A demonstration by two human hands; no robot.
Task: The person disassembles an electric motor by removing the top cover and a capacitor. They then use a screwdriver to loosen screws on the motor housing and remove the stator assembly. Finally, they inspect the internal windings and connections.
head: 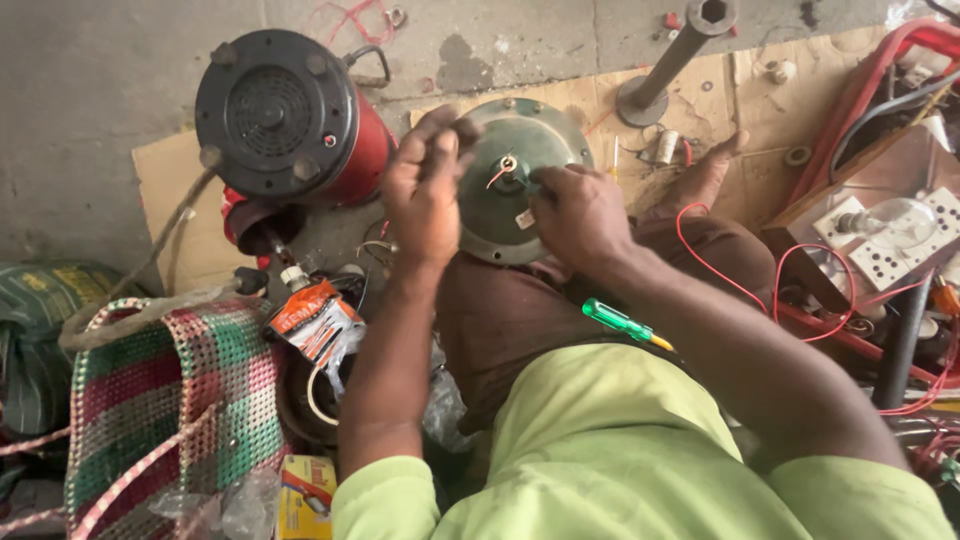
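A round grey-green metal fan motor housing (545, 130) rests tilted on my lap. My left hand (425, 190) grips its left rim. My right hand (580, 210) has its fingers pinched at the hub in the middle, where thin red wires (497, 176) stick out. A green-handled screwdriver (622, 322) lies on my lap below my right wrist, apart from both hands.
A red motor with a black end cap (285, 115) stands to the left. A woven checked bag (160, 400) and an orange tube (315, 318) lie at lower left. A metal pipe stand (670, 60) is behind. A wooden board with sockets and a bulb (890, 230) sits at right among red wires.
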